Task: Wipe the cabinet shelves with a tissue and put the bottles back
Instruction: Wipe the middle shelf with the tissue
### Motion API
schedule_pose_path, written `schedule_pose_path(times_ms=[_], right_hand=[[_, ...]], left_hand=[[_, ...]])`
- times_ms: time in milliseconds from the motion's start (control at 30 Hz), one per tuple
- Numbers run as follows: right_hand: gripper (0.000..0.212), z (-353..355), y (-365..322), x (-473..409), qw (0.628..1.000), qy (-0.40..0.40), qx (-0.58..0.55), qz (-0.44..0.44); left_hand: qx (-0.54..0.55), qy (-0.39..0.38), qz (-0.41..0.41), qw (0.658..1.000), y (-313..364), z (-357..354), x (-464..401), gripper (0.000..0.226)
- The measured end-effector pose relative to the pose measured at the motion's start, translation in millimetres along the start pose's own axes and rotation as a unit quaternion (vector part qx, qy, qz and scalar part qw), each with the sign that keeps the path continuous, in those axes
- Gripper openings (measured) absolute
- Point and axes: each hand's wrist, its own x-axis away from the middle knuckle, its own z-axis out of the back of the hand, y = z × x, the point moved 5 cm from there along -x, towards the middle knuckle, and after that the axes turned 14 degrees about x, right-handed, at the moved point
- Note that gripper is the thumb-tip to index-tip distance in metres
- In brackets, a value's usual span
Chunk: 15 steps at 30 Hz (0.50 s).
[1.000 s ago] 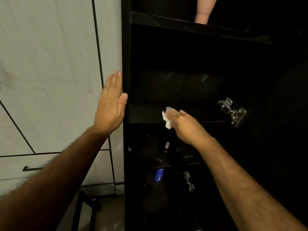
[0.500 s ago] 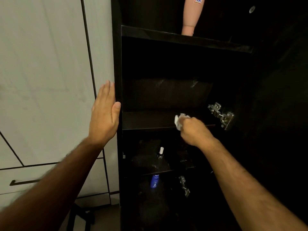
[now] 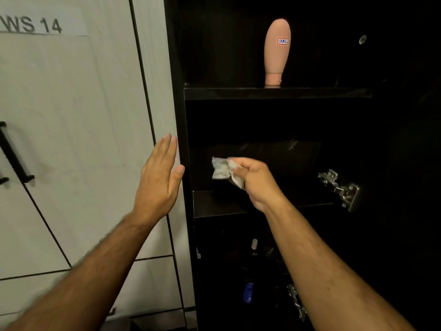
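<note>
1. The right hand (image 3: 256,181) has its grip closed around a crumpled white tissue (image 3: 223,168), which sticks out to the left of the curled fingers.
2. Just below that grip lies the dark middle shelf (image 3: 214,203) of the black cabinet (image 3: 177,91); whether the tissue touches it is hard to tell in the gloom.
3. The left hand (image 3: 160,180) is flat, fingers straight, holding nothing, left of the grip beside the cabinet's front edge.
4. High above the grip, a pink bottle (image 3: 277,52) stands upside down on the upper shelf (image 3: 274,93).
5. Far below the grip, a blue bottle (image 3: 248,292) and a small white-capped bottle (image 3: 254,246) sit in shadow.
6. A metal hinge (image 3: 340,187) is to the right of the grip.
</note>
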Motion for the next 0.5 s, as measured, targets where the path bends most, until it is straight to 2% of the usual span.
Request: schedule_pose_path(times_ms=[100, 233, 367, 433, 500], right_hand=[[0.023, -11, -32, -16, 0.991, 0.032, -0.127, 0.026], [0.020, -45, -81, -23, 0.987, 0.041, -0.127, 0.084], [0.031, -84, -107, -9, 0.972, -0.066, -0.130, 0.185], [0.052, -92, -99, -5, 0.972, -0.090, -0.075, 0.205], [0.076, -96, -78, -2, 0.979, -0.102, 0.006, 0.176]], left_hand=[[-0.001, -0.022, -0.035, 0.999, 7, 9, -18, 0.059], [-0.010, -0.008, -0.049, 0.999, 12, 27, -35, 0.057], [-0.054, -0.011, -0.066, 0.996, 22, 53, -56, 0.059], [-0.096, -0.038, -0.078, 0.992, 28, 63, -69, 0.061], [-0.125, -0.064, -0.089, 0.986, 34, 68, -79, 0.062]])
